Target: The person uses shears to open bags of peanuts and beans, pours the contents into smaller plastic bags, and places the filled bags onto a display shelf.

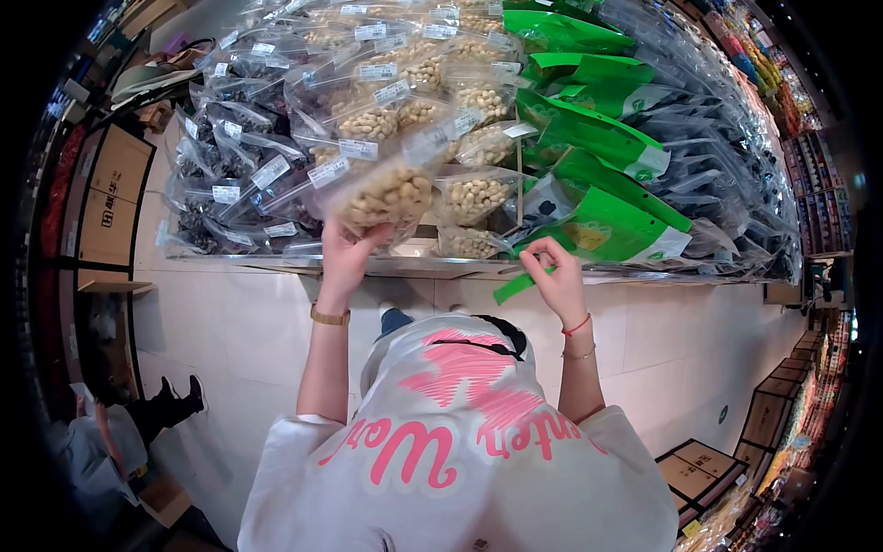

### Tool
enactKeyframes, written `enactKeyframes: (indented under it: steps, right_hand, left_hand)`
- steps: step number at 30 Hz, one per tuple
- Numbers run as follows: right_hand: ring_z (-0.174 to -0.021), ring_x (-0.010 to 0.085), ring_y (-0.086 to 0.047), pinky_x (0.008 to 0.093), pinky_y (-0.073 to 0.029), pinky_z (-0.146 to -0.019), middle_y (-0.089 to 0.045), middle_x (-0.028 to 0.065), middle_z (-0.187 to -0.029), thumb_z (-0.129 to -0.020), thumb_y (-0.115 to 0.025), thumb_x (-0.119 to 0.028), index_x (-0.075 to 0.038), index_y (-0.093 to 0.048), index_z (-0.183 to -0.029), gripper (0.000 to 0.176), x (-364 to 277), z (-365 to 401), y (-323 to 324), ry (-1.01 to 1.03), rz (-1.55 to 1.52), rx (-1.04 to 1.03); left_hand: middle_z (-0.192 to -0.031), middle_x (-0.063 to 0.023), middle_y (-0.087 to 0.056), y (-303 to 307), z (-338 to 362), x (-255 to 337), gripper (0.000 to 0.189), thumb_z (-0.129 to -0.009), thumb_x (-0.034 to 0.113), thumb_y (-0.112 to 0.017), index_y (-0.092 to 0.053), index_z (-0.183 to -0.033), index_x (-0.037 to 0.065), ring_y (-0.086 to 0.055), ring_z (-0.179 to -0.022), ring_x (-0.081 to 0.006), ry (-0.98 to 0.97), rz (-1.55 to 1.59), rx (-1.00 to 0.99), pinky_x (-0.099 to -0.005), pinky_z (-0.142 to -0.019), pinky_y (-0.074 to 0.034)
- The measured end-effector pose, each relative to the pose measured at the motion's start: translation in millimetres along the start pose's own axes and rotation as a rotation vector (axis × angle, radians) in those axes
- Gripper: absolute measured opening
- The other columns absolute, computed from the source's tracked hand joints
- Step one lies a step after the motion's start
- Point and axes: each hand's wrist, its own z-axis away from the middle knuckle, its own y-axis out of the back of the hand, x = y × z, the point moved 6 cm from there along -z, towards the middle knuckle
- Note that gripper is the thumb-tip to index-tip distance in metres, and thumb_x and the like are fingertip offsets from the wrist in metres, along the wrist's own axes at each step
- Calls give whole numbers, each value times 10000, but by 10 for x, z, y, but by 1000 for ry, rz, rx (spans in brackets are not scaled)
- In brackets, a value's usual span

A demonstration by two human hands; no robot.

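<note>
My left hand (348,259) grips the lower edge of a clear bag of peanuts (388,193), which is tilted above the front of the display and slightly blurred. My right hand (555,278) has its fingers pinched on a green strip (524,285) at the display's front edge. Just behind that hand lies a green bag (602,225). Between the hands, small bags of peanuts (471,197) rest on the display. White labels mark many of the clear bags.
Bags of dark goods (225,175) fill the display's left side, and grey bags (717,166) its right. The metal front edge (441,267) runs across. Boxes (115,193) stand at the left. A seated person (110,442) is at the lower left.
</note>
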Motion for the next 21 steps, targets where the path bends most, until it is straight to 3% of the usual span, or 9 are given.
enactKeyframes:
  steps: [3, 5, 7, 9, 11, 12, 14, 19, 21]
  right_hand:
    - [-459, 112, -336, 275, -264, -446, -333, 27, -499, -787, -663, -192, -44, -579, -818, 173, 75, -35, -89, -4, 17, -9]
    - [-465, 184, -469, 332, -350, -461, -442, 70, -506, -780, -654, -211, -36, -578, -898, 225, 27, -79, -206, -4, 150, -68]
    - [-523, 236, -533, 365, -401, -498, -505, 103, -546, -773, -647, -222, -30, -575, -938, 263, -7, -176, -370, 22, 239, -108]
    - [-580, 288, -597, 397, -452, -535, -568, 136, -587, -765, -641, -233, -25, -573, -979, 306, -7, -281, -542, 42, 328, -149]
    - [-683, 342, -628, 425, -504, -611, -616, 185, -664, -748, -631, -234, -20, -565, -1015, 349, 46, -379, -768, 99, 656, -291]
    - [-665, 336, -636, 407, -519, -605, -622, 186, -670, -729, -628, -215, -24, -618, -914, 266, 109, -416, -858, 119, 710, -318]
    - [-654, 336, -632, 412, -517, -599, -624, 181, -672, -747, -613, -226, -62, -645, -895, 223, 384, -480, -1033, 120, 801, -376]
    - [-627, 328, -627, 413, -508, -564, -619, 153, -638, -786, -572, -216, -118, -675, -732, 152, 356, -564, -974, 223, 851, -352]
    - [-614, 310, -639, 401, -512, -556, -612, 154, -617, -752, -575, -172, -93, -664, -691, 134, 131, -567, -898, 301, 868, -371]
  left_hand:
    - [-1167, -54, -513, 8, -125, -196, 571, -717, -38, -675, -430, -1230, 19, -501, -1080, -163, -27, -5, -44, -285, -930, -401]
    - [-1175, -43, -507, 65, -197, -458, 574, -699, -57, -680, -455, -1219, 31, -498, -1094, -164, 97, 44, -66, -286, -912, -424]
    - [-1148, -54, -538, 80, -295, -489, 431, -757, -20, -632, -504, -1167, 20, -516, -1075, -163, 68, 107, 2, -288, -896, -443]
    - [-1097, -67, -580, 144, -530, -695, 268, -832, 19, -535, -549, -1100, 13, -546, -1033, -163, 57, 151, -74, -285, -897, -448]
    - [-1020, -77, -621, 110, -569, -739, 209, -868, 38, -463, -582, -1035, 2, -577, -956, -162, 122, 27, -22, -268, -860, -454]
    - [-1001, -79, -627, 130, -569, -909, 202, -861, 32, -468, -594, -1015, -1, -580, -927, -160, 233, 23, 41, -265, -829, -457]
    - [-949, -85, -642, 202, -570, -1154, 203, -843, 1, -458, -622, -960, -17, -578, -856, -153, 362, 1, 113, -271, -755, -458]
    - [-988, -101, -630, 206, -566, -1114, 317, -745, -87, -452, -592, -1023, -31, -581, -886, -174, 339, -202, 102, -289, -784, -452]
    - [-1007, -91, -610, 171, -457, -810, 408, -707, -130, -424, -556, -1081, -32, -571, -921, -173, 110, -313, 202, -277, -799, -449]
